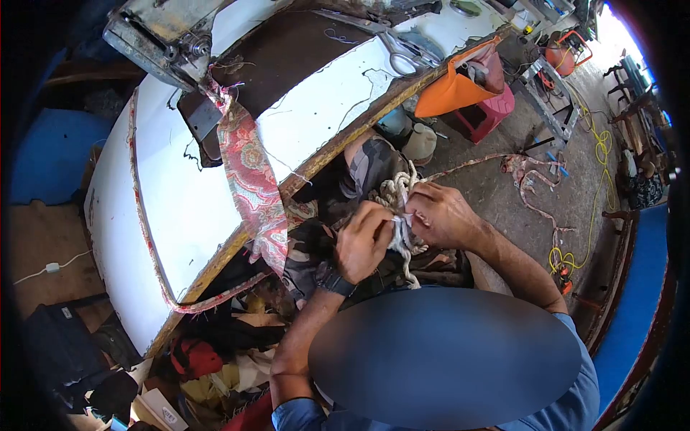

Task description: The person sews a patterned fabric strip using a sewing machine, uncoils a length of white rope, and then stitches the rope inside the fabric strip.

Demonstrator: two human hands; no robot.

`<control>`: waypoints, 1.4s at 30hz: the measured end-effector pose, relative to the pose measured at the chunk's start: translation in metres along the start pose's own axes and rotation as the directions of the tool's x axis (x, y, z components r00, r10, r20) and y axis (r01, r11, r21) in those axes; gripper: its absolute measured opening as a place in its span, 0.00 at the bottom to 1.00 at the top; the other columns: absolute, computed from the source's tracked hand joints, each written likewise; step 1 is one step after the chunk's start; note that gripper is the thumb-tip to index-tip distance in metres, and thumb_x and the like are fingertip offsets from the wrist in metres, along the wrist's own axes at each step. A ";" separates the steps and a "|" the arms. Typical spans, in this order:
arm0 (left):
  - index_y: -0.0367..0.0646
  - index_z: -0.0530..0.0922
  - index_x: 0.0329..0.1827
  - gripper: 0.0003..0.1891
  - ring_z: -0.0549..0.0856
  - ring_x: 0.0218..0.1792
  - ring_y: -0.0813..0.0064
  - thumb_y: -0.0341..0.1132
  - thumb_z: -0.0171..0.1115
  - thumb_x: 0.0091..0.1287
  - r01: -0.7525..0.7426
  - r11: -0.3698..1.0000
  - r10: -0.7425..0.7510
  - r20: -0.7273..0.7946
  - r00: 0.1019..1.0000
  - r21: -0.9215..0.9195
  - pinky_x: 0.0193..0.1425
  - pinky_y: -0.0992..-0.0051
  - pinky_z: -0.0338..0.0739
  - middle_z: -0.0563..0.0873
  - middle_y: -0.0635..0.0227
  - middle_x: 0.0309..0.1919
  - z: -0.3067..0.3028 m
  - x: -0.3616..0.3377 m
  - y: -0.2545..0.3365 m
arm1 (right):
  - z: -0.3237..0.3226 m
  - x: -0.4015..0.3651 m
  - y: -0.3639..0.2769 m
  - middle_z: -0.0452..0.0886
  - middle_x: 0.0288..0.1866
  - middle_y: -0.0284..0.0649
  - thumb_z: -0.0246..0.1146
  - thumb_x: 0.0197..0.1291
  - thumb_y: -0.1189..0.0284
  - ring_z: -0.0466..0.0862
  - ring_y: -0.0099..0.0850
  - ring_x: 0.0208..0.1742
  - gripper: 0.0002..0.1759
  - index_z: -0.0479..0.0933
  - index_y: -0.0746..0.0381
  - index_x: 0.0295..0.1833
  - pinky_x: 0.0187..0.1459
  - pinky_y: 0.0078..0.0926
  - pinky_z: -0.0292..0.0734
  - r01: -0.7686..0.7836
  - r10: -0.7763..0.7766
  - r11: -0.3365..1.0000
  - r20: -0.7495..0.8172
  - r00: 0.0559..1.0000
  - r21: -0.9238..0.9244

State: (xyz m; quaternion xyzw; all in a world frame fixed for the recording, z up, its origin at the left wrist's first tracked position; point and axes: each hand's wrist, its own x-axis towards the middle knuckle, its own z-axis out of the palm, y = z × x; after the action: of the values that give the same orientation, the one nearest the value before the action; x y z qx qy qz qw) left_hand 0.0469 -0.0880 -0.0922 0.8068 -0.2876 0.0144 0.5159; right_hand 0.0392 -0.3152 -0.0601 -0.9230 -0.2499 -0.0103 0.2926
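My left hand (365,243), with a dark watch at the wrist, is closed in a pinch on a bundle of thick off-white cord (394,191) above my lap. On the bundle's other side my right hand (444,217) is closed too, its fingertips pinching the cord close to the left ones. Loops stick out above the fingers and a loose end hangs below them. Something whitish shows between the fingertips, too small to make out. Left of my hands, a paisley fabric strip (251,172) hangs from the sewing machine (169,39) over the table edge.
Scissors (402,54) lie on the white table (316,93), whose worn wooden edge is close to my hands. Fabric-covered piping (147,237) runs along its left side. An orange cloth (445,90) hangs at the edge by a pink stool (489,115). Yellow cable (602,151) crosses the floor.
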 end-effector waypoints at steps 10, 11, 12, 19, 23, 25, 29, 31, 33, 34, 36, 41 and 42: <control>0.39 0.77 0.52 0.14 0.82 0.46 0.79 0.14 0.63 0.68 0.166 0.820 -0.268 -0.112 0.957 -0.548 0.53 0.76 0.78 0.84 0.66 0.48 0.029 -0.020 -0.014 | 0.004 0.001 0.007 0.79 0.39 0.46 0.64 0.53 0.79 0.83 0.45 0.42 0.11 0.77 0.64 0.44 0.46 0.40 0.80 -0.049 0.070 0.945 -0.056 0.996 0.322; 0.38 0.77 0.53 0.15 0.82 0.45 0.77 0.14 0.62 0.67 0.107 0.897 -0.173 -0.120 0.978 -0.429 0.52 0.73 0.79 0.84 0.66 0.47 0.026 -0.015 -0.017 | 0.003 0.002 0.004 0.79 0.40 0.46 0.63 0.53 0.79 0.83 0.43 0.45 0.10 0.77 0.65 0.43 0.49 0.39 0.79 -0.002 0.014 0.971 -0.048 0.999 0.239; 0.38 0.77 0.53 0.14 0.82 0.45 0.76 0.15 0.62 0.67 0.094 0.928 -0.144 -0.113 0.983 -0.360 0.52 0.72 0.78 0.83 0.66 0.45 0.022 -0.015 -0.016 | 0.001 0.002 0.002 0.80 0.41 0.46 0.63 0.53 0.80 0.82 0.41 0.47 0.10 0.78 0.66 0.43 0.51 0.38 0.78 0.044 -0.039 0.987 -0.036 0.999 0.154; 0.40 0.73 0.47 0.08 0.75 0.43 0.80 0.18 0.56 0.73 0.326 0.824 -0.428 -0.133 0.894 -0.464 0.52 0.79 0.72 0.77 0.72 0.41 0.032 -0.024 -0.028 | -0.031 -0.007 0.009 0.79 0.32 0.35 0.65 0.55 0.72 0.80 0.26 0.36 0.07 0.76 0.64 0.37 0.55 0.38 0.81 -0.170 0.238 -0.005 0.166 0.957 0.985; 0.41 0.71 0.45 0.07 0.74 0.46 0.80 0.19 0.59 0.75 0.224 0.828 -0.387 -0.235 0.892 -0.515 0.56 0.79 0.72 0.78 0.70 0.43 0.027 -0.028 -0.031 | -0.055 -0.039 0.062 0.79 0.32 0.35 0.66 0.62 0.70 0.79 0.26 0.31 0.06 0.77 0.60 0.40 0.59 0.47 0.82 -0.138 0.399 0.114 0.082 0.913 0.984; 0.42 0.71 0.45 0.09 0.75 0.48 0.79 0.20 0.63 0.75 0.168 0.816 -0.340 -0.224 0.913 -0.553 0.59 0.78 0.72 0.80 0.69 0.46 0.021 -0.031 -0.024 | -0.066 -0.040 0.070 0.80 0.34 0.35 0.67 0.65 0.70 0.81 0.29 0.34 0.07 0.78 0.61 0.42 0.55 0.45 0.84 -0.334 0.586 0.410 0.036 0.810 0.849; 0.41 0.71 0.46 0.14 0.79 0.50 0.78 0.19 0.70 0.70 0.146 0.797 -0.324 -0.212 0.922 -0.586 0.59 0.75 0.75 0.82 0.64 0.48 0.026 -0.033 -0.006 | -0.083 -0.023 0.038 0.84 0.42 0.40 0.69 0.67 0.72 0.84 0.40 0.48 0.10 0.80 0.62 0.51 0.50 0.39 0.85 -0.356 0.361 0.932 -0.263 0.895 0.066; 0.41 0.72 0.45 0.14 0.80 0.48 0.76 0.20 0.71 0.69 0.098 0.871 -0.242 -0.246 0.938 -0.482 0.57 0.74 0.76 0.83 0.63 0.47 0.024 -0.029 0.006 | -0.072 -0.012 0.006 0.86 0.49 0.44 0.70 0.66 0.71 0.83 0.43 0.55 0.14 0.81 0.62 0.55 0.56 0.42 0.82 -0.128 0.120 0.991 -0.166 0.979 -0.037; 0.39 0.77 0.44 0.11 0.84 0.44 0.71 0.22 0.74 0.67 0.040 0.923 -0.160 -0.287 0.945 -0.382 0.51 0.72 0.79 0.85 0.62 0.42 0.016 -0.018 0.025 | -0.055 0.006 -0.022 0.86 0.53 0.46 0.72 0.65 0.71 0.82 0.44 0.59 0.17 0.81 0.62 0.57 0.62 0.45 0.78 0.057 -0.052 0.995 -0.056 0.997 0.084; 0.38 0.79 0.44 0.10 0.84 0.43 0.71 0.22 0.74 0.67 0.036 0.921 -0.140 -0.245 0.959 -0.388 0.50 0.71 0.79 0.86 0.62 0.41 0.011 -0.015 0.035 | -0.048 0.016 -0.031 0.86 0.55 0.45 0.72 0.65 0.71 0.82 0.43 0.60 0.17 0.81 0.62 0.57 0.62 0.44 0.78 0.181 -0.179 0.981 -0.024 0.983 0.067; 0.37 0.82 0.43 0.09 0.86 0.41 0.69 0.22 0.75 0.66 0.033 0.918 -0.105 -0.162 0.981 -0.395 0.48 0.70 0.80 0.88 0.62 0.39 -0.002 -0.013 0.054 | -0.034 0.027 -0.029 0.86 0.51 0.44 0.69 0.67 0.71 0.84 0.39 0.57 0.14 0.81 0.63 0.55 0.56 0.38 0.81 0.271 -0.273 0.939 -0.019 0.962 0.212; 0.34 0.85 0.45 0.06 0.83 0.38 0.84 0.25 0.73 0.70 0.108 0.831 -0.270 -0.224 0.936 -0.546 0.44 0.78 0.79 0.89 0.67 0.37 -0.063 -0.012 0.099 | -0.091 0.035 -0.043 0.78 0.28 0.37 0.60 0.74 0.73 0.82 0.28 0.31 0.07 0.78 0.64 0.41 0.51 0.36 0.86 -0.196 0.135 0.601 0.144 0.980 0.775; 0.34 0.85 0.46 0.06 0.82 0.37 0.84 0.25 0.73 0.70 0.108 0.867 -0.223 -0.184 0.957 -0.487 0.44 0.78 0.78 0.89 0.68 0.36 -0.077 -0.013 0.095 | -0.087 0.040 -0.025 0.74 0.26 0.35 0.59 0.74 0.73 0.80 0.28 0.30 0.09 0.75 0.62 0.37 0.50 0.40 0.88 0.051 0.016 0.078 -0.052 0.998 0.996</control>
State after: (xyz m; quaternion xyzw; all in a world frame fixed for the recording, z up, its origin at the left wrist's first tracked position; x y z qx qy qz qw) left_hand 0.0119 -0.0459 0.0179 0.6711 -0.1488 -0.0056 0.7262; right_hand 0.0732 -0.3270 0.0325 -0.4756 -0.1941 0.1357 0.8472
